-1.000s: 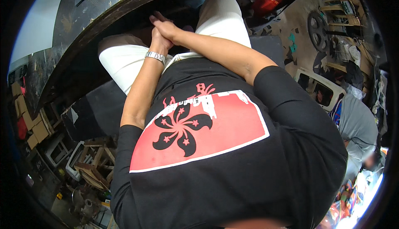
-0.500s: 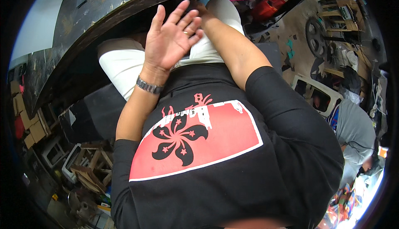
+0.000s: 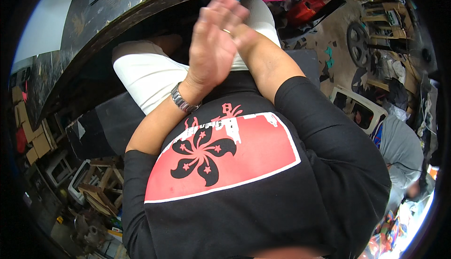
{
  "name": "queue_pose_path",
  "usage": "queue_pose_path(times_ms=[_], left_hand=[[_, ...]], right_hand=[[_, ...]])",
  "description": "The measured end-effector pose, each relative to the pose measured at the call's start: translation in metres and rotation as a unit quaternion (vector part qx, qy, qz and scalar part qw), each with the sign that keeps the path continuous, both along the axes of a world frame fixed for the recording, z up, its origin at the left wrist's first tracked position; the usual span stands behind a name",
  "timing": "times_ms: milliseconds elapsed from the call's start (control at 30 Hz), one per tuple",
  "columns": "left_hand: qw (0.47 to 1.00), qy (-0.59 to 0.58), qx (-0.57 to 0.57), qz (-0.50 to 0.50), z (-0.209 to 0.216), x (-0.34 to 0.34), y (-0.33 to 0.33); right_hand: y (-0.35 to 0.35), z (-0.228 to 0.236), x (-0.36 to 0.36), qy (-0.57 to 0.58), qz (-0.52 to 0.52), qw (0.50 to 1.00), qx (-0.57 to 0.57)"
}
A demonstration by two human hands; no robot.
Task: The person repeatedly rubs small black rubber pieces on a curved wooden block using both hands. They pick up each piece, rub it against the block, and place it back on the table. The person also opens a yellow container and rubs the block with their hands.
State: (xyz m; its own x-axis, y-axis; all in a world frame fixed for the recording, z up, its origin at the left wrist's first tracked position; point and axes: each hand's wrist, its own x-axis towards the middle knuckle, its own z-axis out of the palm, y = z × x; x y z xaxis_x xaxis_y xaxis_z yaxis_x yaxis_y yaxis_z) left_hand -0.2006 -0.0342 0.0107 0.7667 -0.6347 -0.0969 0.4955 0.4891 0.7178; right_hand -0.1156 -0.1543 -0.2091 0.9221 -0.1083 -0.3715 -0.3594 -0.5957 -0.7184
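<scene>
My left hand (image 3: 213,47) is raised over my lap with its palm turned up and inward, holding nothing. Its fingers are stretched out and a little blurred by motion; a ring and a metal wristwatch (image 3: 183,98) show on it. My right forearm (image 3: 265,54) reaches forward over my thigh, and the right hand is hidden behind the left one. Beneath both arms are my white trousers (image 3: 150,73).
A worn dark table (image 3: 122,3) curves across the far side. On the right are a black wheel-shaped part (image 3: 357,43), a pale frame (image 3: 359,108) and a person in grey (image 3: 401,148). A wooden stool (image 3: 101,186) stands at lower left.
My left hand has swung to the right and now covers the right hand, which partly showed before. The right forearm has stayed nearly in place.
</scene>
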Motion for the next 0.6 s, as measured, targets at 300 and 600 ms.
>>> queue_pose_path(times_ms=[300,600], left_hand=[[0.99,0.0,-0.001,-0.141,0.002,-0.007,0.011],[0.985,0.023,-0.012,-0.168,0.004,-0.008,0.004]], right_hand=[[0.01,0.006,-0.016,-0.011,0.017,1.0,0.0],[0.008,0.007,-0.017,-0.012,0.021,1.0,-0.004]])
